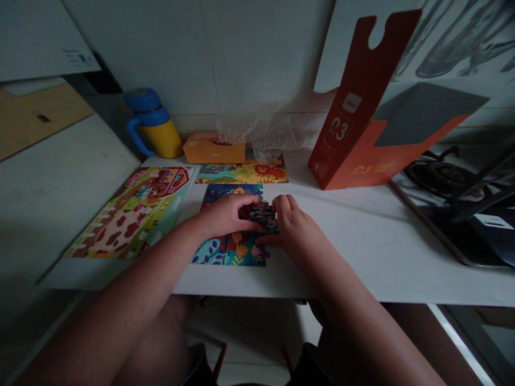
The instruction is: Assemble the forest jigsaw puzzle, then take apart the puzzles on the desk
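A small stack of puzzle pieces (264, 214), dark and multicoloured, is gripped between my two hands over the table. My left hand (229, 215) curls around its left side, thumb toward me and fingers on the far side. On the right side, my right hand (293, 219) is closed on the same stack, fingers bent together and thumb underneath. Below them lies a blue and teal picture sheet (229, 251) with leaves and flowers, partly covered by my hands. How many pieces the stack has is not clear.
Left lies a farm picture with a cow (129, 225); behind is a lion picture (241, 173). An orange box (215, 148), bubble wrap (273, 134) and a blue-yellow flask (163, 134) stand along the wall. Right are an open orange carton (354, 155) and a gas stove (450, 177).
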Demonstrator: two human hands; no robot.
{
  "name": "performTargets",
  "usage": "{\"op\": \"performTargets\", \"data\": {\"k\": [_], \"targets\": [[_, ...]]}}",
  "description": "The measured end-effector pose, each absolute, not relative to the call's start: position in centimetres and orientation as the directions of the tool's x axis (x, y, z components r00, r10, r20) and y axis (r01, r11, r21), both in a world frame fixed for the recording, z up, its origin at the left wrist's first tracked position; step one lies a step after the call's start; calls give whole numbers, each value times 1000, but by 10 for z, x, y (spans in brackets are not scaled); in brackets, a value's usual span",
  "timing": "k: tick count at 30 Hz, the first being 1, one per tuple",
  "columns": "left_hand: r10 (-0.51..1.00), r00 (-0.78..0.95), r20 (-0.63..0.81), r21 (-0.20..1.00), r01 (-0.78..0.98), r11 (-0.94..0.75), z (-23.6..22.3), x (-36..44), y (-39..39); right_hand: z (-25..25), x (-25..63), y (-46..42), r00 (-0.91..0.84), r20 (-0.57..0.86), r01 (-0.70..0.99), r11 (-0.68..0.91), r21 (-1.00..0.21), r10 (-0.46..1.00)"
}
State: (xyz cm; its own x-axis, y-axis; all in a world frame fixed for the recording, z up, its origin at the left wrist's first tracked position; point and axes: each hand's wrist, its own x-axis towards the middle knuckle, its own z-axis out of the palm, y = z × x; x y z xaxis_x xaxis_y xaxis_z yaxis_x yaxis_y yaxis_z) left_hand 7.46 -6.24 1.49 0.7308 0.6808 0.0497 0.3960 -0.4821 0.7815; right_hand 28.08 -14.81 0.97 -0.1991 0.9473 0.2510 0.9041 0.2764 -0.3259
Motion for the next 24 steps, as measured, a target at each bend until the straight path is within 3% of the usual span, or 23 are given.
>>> {"op": "performTargets", "data": {"k": [4, 9, 14, 19, 24], "targets": [[682, 728, 67, 715, 442, -542, 17, 78, -67, 11, 278, -152, -204, 267, 927, 273, -258, 942], [675, 731, 99, 645, 469, -603, 20, 81, -73, 21, 276, -155, -149, 156, 953, 184, -240, 976], [658, 743, 122, 635, 451, -627, 23, 81, -76, 23, 280, -148, -192, 84, 901, 210, -379, 978], [698, 699, 156, 661, 451, -600, 21, 75, -71, 21, 286, -145, -221, 189, 792, 289, -538, 957], [716, 679, 162, 735, 402, -546, 19, 69, -65, 20, 291, -146, -182, 212, 763, 274, -585, 960]]}}
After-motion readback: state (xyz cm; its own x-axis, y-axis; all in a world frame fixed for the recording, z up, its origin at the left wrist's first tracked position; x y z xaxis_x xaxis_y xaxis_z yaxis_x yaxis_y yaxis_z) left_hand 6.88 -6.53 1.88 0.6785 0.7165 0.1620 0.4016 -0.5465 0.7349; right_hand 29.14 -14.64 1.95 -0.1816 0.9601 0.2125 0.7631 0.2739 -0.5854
